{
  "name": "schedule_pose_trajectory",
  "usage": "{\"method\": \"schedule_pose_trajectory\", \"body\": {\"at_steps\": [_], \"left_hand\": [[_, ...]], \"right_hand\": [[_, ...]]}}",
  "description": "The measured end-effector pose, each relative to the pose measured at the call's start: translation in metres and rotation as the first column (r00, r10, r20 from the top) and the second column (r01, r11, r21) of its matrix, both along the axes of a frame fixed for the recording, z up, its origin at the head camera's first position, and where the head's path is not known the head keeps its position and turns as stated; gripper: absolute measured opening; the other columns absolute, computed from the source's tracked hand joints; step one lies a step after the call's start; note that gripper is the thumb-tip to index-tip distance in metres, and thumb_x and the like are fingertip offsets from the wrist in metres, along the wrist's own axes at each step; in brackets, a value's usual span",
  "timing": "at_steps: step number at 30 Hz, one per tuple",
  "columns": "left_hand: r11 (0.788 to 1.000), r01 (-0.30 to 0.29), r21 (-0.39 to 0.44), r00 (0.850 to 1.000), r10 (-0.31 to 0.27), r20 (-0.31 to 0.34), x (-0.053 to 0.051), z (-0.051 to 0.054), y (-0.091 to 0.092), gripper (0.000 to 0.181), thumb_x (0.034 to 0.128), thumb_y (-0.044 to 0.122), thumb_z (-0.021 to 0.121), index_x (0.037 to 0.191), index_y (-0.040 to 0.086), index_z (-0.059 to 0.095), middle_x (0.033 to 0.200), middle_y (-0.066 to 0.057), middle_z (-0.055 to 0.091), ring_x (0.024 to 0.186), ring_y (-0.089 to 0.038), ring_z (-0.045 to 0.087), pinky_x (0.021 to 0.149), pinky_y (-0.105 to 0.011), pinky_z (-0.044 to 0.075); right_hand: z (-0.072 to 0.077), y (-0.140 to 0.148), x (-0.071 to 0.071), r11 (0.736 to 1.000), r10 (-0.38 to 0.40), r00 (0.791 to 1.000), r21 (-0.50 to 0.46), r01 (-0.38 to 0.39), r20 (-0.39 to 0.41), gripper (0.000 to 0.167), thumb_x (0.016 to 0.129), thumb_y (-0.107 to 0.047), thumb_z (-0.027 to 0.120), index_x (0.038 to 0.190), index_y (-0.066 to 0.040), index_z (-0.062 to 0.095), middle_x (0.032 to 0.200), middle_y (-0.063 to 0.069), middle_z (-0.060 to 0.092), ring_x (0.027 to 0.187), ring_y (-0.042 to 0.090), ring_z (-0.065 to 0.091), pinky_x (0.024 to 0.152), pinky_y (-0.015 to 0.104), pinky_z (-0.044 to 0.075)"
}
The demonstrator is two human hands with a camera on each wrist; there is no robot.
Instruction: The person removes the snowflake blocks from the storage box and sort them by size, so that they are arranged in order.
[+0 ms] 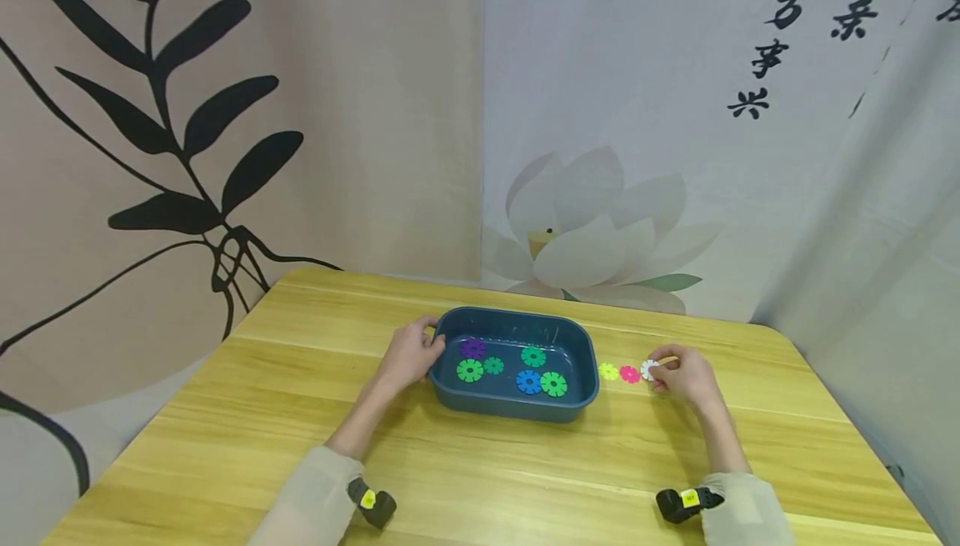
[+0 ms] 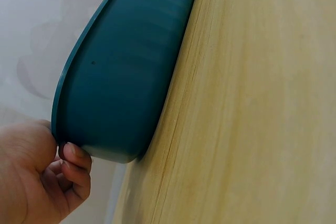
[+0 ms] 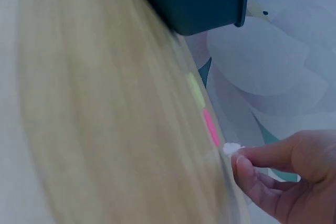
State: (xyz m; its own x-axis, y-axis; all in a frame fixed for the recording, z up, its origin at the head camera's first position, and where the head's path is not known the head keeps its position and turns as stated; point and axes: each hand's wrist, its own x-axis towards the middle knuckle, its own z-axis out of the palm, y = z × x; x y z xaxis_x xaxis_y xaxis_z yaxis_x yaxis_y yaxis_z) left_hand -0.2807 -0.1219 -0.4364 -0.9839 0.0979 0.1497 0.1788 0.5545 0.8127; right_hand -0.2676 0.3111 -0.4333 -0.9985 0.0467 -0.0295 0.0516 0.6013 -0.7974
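My left hand [image 1: 408, 354] grips the left rim of a dark blue plastic basin [image 1: 510, 404]; in the left wrist view its fingers [image 2: 76, 157] curl under that rim. Inside the basin lie several notched snowflake discs, among them a purple disc [image 1: 473, 348], a blue disc [image 1: 528, 382] and a green disc [image 1: 553, 384]. Right of the basin, my right hand [image 1: 686, 375] pinches a white snowflake disc [image 1: 648, 370] between thumb and fingers. Beside it on the table are a pink disc [image 1: 629, 374] and a yellow disc [image 1: 609, 372], in a row toward the basin.
The wooden table [image 1: 480, 479] carries the basin near its back edge. Behind it hangs a curtain [image 1: 375, 112] printed with leaves, a lotus and characters. A black wrist camera [image 1: 372, 504] is on the left sleeve and another camera [image 1: 686, 503] on the right.
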Motion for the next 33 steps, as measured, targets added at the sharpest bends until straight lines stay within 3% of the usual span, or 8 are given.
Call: {"method": "schedule_pose_trajectory", "body": {"at_steps": [6,12,19,28,33], "left_hand": [[1.000,0.000,0.002,1.000,0.000,0.003,0.000,0.000,0.000,0.038,0.0992,0.007,0.060,0.133,-0.008,0.055,0.051,-0.001,0.047,0.034,-0.016,0.051,0.035,-0.021,0.035],[1.000,-0.003,-0.002,1.000,0.003,0.003,0.000,0.000,0.000,0.037,0.0993,0.008,0.059,0.133,-0.009,0.055,0.051,-0.001,0.047,0.034,-0.014,0.050,0.036,-0.021,0.035],[1.000,0.002,-0.009,1.000,-0.002,-0.008,-0.001,-0.002,0.000,0.037,0.0991,0.007,0.059,0.132,-0.009,0.055,0.050,-0.001,0.046,0.033,-0.013,0.049,0.035,-0.020,0.034],[1.000,-0.006,0.007,1.000,0.006,0.021,-0.001,-0.001,0.000,0.038,0.0994,0.009,0.059,0.133,-0.008,0.055,0.051,-0.002,0.048,0.035,-0.017,0.052,0.036,-0.022,0.037],[1.000,-0.004,0.016,1.000,0.004,0.029,-0.001,-0.001,0.000,0.040,0.0996,0.009,0.059,0.135,-0.008,0.054,0.051,-0.002,0.048,0.036,-0.017,0.052,0.036,-0.023,0.039]], "right_hand": [[-0.005,0.004,-0.001,0.999,-0.040,0.998,-0.027,0.041,0.055,0.023,0.093,0.003,0.066,0.109,0.017,0.057,0.076,0.013,0.070,0.062,0.016,0.068,0.058,0.027,0.058],[-0.008,0.007,0.000,0.998,-0.057,0.997,0.027,0.056,0.042,0.024,0.091,-0.001,0.068,0.108,0.014,0.060,0.074,0.009,0.070,0.061,0.014,0.065,0.057,0.025,0.055],[-0.006,0.011,0.001,0.995,-0.094,0.994,0.020,0.093,0.051,0.032,0.092,-0.005,0.067,0.115,0.015,0.057,0.074,0.008,0.069,0.061,0.013,0.064,0.058,0.024,0.053],[0.002,-0.001,-0.002,0.996,-0.069,0.997,-0.047,0.071,0.044,0.031,0.097,-0.006,0.061,0.119,0.016,0.056,0.088,0.020,0.070,0.067,0.017,0.070,0.062,0.029,0.060],[0.012,-0.020,0.001,1.000,-0.027,1.000,-0.012,0.027,-0.002,0.030,0.099,-0.009,0.059,0.119,0.014,0.058,0.098,0.027,0.071,0.073,0.024,0.073,0.068,0.036,0.061]]}}
